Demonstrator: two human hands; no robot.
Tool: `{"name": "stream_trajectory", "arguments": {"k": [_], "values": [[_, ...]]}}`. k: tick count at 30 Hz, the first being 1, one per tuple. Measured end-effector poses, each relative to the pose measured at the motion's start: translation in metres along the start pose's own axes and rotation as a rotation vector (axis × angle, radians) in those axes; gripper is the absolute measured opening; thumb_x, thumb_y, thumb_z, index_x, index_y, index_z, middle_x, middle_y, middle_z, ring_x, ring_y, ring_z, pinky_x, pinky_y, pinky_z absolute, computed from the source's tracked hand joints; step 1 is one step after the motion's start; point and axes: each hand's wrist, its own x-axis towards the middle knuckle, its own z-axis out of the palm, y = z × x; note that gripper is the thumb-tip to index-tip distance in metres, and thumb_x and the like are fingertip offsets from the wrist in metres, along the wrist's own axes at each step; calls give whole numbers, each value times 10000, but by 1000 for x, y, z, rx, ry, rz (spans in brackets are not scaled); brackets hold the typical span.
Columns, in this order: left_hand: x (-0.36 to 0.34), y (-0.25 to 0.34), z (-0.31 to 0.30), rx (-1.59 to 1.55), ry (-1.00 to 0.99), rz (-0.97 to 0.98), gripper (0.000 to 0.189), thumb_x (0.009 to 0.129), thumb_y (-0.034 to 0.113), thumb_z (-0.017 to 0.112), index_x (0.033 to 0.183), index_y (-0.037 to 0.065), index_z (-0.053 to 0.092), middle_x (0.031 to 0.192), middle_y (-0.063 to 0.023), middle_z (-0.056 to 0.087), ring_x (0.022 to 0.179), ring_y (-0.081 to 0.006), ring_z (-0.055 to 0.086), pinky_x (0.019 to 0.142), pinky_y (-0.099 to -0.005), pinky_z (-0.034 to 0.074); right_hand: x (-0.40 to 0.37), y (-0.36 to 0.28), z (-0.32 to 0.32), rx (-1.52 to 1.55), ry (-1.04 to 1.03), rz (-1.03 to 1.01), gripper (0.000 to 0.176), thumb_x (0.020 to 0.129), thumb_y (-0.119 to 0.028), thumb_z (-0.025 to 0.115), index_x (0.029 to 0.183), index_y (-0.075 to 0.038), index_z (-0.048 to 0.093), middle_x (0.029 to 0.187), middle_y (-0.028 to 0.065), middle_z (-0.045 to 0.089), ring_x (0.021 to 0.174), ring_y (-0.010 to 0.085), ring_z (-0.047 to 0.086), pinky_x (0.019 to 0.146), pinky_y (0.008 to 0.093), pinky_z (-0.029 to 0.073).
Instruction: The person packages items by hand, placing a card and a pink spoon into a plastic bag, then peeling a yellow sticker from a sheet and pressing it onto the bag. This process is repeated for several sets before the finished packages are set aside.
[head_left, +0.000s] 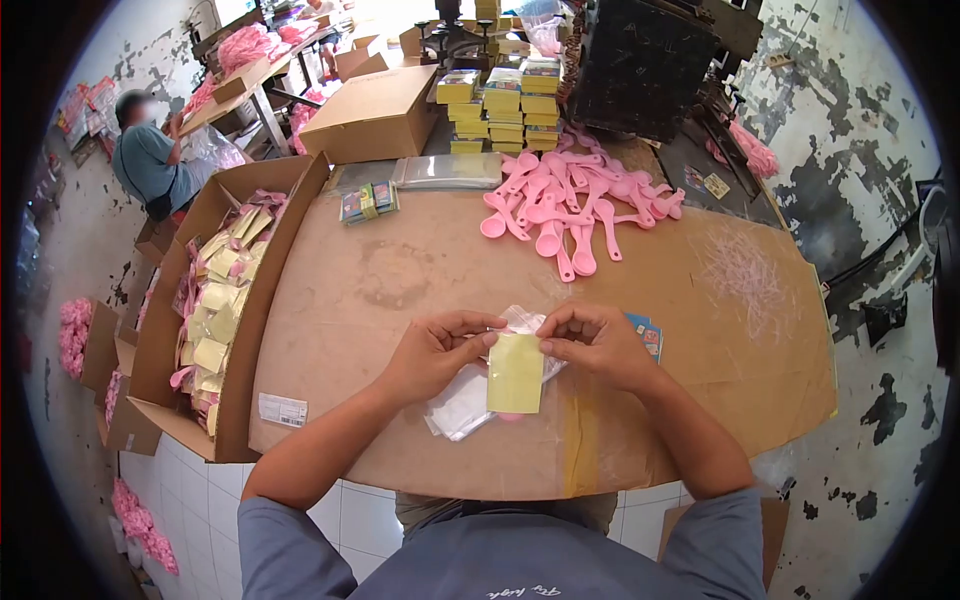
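Between my two hands is a clear plastic bag (522,320) with a pale yellow card (516,375) in it. A bit of pink (510,417) shows below the card's lower edge. My left hand (440,350) pinches the bag near its upper left corner, thumb against fingers. On the opposite corner my right hand (595,345) pinches in the same way. Underneath lie several flat clear bags (458,405) on the cardboard-covered table (370,290). Blue printed cards (648,335) are partly hidden behind my right hand. Pink measuring spoons (560,205) are heaped beyond my hands.
To the left stands a long open carton (262,340) of bagged yellow cards and pink pieces. Banded cards (368,203), clear bags (448,171), a closed box (368,112) and card stacks (503,95) sit at the back. Loose strands (745,280) lie right. A person (155,150) sits far left.
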Motion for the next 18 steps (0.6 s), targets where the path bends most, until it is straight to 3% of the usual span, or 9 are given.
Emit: {"name": "stream_trajectory", "arguments": {"k": [3, 6, 9, 13, 16, 17, 18], "values": [[-1, 0, 1, 22, 45, 4, 278, 1027, 91, 650, 1259, -63, 664, 1109, -126, 747, 945, -141, 733, 821, -283, 614, -2, 0, 16, 153, 115, -52, 316, 953, -56, 725, 1246, 19, 633, 1013, 43, 707, 910, 101, 678, 806, 252, 539], [-1, 0, 0, -11, 63, 33, 294, 1030, 91, 646, 1281, -60, 650, 1134, -139, 740, 967, -146, 729, 832, -290, 613, -9, -1, 15, 78, 42, 30, 300, 956, -11, 705, 1244, 13, 622, 1038, 60, 711, 968, 134, 688, 888, 304, 550], [-2, 6, 6, -84, 85, 55, 324, 1027, 103, 655, 1306, -59, 628, 1121, -135, 739, 976, -149, 725, 846, -293, 610, -12, 4, 14, 87, 12, 35, 335, 954, -49, 721, 1265, 18, 617, 1014, 28, 695, 907, 99, 671, 796, 261, 534], [-2, 8, 12, -137, 81, 99, 338, 1021, 141, 674, 1306, -35, 624, 1056, -109, 741, 923, -138, 722, 812, -281, 602, -12, 7, 12, 84, 21, 9, 311, 962, -45, 709, 1255, 20, 626, 1042, 49, 710, 933, 104, 679, 807, 256, 536], [-3, 11, -6, 104, -167, -86, 256, 1011, 106, 677, 1233, -16, 640, 1023, -79, 717, 940, -121, 699, 772, -282, 591, -13, 4, 6, 82, 74, -21, 295, 966, -55, 703, 1246, 19, 646, 1057, 53, 716, 934, 113, 682, 810, 258, 537], [-3, 16, -11, 142, -162, -107, 227, 1024, 147, 667, 1200, 5, 647, 1038, -78, 717, 906, -117, 695, 722, -275, 573, -13, 2, 2, 69, 121, -37, 296, 961, -66, 710, 1240, 18, 655, 1058, 54, 718, 930, 119, 683, 810, 266, 538], [-3, 19, -19, 50, 13, 29, 245, 1030, 175, 659, 1212, 11, 642, 1064, -72, 712, 923, -124, 695, 736, -275, 571, -13, 0, -3, 57, 167, -54, 297, 956, -77, 716, 1233, 17, 663, 1060, 55, 720, 926, 124, 684, 811, 275, 539]]}}
